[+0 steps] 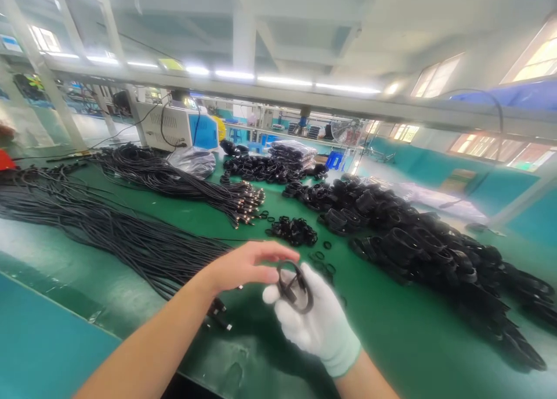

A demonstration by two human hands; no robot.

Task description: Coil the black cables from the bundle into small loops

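Fingers (pixel 278 254) of the bare left hand (pixel 241 265) are curled over a small black cable coil (pixel 296 287), pinched lightly at its upper edge. The coil is cradled in the gloved right hand (pixel 315 323), whose fingers are half closed beneath it, the thumb laid along its left side. Both hands are held just above the green mat (pixel 391 341), near its front edge.

By the look of it, a loop is being wound or bound. For that to be done well, the turns would be best kept flat and even in the glove while the left fingertips steady the top, so nothing springs loose.

Beyond the hands, a scatter of small black rings (pixel 292 231) is seen on the mat. To the right of the hands, finished coils (pixel 426 242) are heaped in a long bank. To the left, loose straight cables (pixel 108 231) are spread out. Further back, a clear bag (pixel 292 151) is filled with dark coils, and a second bag (pixel 194 161) is seen beside it, its contents unclear.
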